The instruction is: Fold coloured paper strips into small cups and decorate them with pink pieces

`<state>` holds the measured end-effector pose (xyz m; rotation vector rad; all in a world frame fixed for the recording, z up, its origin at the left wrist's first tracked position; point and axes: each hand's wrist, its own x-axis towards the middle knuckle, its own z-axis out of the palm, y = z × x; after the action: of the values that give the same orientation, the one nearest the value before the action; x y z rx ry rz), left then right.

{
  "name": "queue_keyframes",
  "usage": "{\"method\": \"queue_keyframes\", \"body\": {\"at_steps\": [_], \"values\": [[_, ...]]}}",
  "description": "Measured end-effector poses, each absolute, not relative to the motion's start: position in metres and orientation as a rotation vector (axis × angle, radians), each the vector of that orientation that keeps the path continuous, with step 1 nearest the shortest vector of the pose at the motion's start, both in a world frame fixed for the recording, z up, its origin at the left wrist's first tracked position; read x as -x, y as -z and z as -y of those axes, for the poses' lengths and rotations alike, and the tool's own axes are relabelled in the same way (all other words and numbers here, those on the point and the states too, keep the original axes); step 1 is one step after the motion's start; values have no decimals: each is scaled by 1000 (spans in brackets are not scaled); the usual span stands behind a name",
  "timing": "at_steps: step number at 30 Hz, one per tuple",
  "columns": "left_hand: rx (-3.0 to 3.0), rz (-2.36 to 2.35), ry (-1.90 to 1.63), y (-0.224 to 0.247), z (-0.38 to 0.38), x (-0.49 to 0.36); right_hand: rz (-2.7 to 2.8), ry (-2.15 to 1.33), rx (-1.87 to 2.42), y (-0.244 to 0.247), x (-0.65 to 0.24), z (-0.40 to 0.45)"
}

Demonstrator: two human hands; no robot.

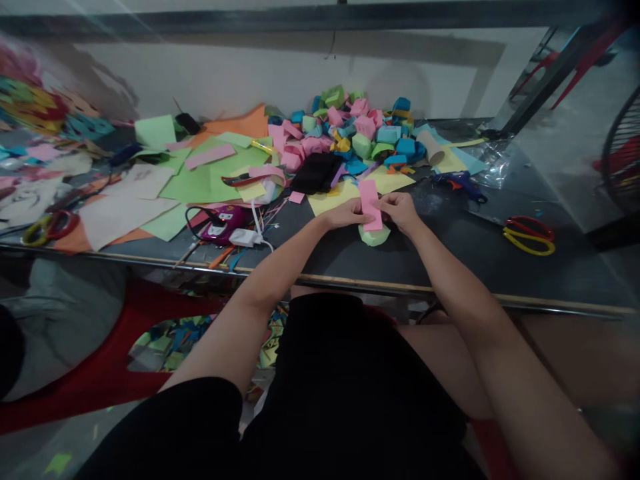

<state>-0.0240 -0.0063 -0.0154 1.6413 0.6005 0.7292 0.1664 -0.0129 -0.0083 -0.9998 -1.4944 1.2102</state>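
Observation:
A pink paper strip [370, 203] stands out upright in the picture between my two hands. My left hand [349, 213] pinches its left edge near the lower part. On the right edge, the fingers of my right hand [399, 209] are closed on the same strip. Just below the strip, a pale green paper piece [375, 236] lies on the dark table [400, 260], partly covered by the strip. Yellow paper [337, 199] lies behind my hands.
Folded colourful paper pieces [365, 127] are heaped at the back. A black phone [317, 173] lies before them. Scissors [530, 235] and a blue glue gun [461, 183] are on the right, a purple device [225, 225] and green sheets [210, 175] on the left.

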Motion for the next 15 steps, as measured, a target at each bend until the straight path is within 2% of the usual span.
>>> {"method": "queue_keyframes", "body": {"at_steps": [15], "values": [[-1563, -643, -734, 17, 3, 24, 1284, -1078, 1039, 13, -168, 3]]}}
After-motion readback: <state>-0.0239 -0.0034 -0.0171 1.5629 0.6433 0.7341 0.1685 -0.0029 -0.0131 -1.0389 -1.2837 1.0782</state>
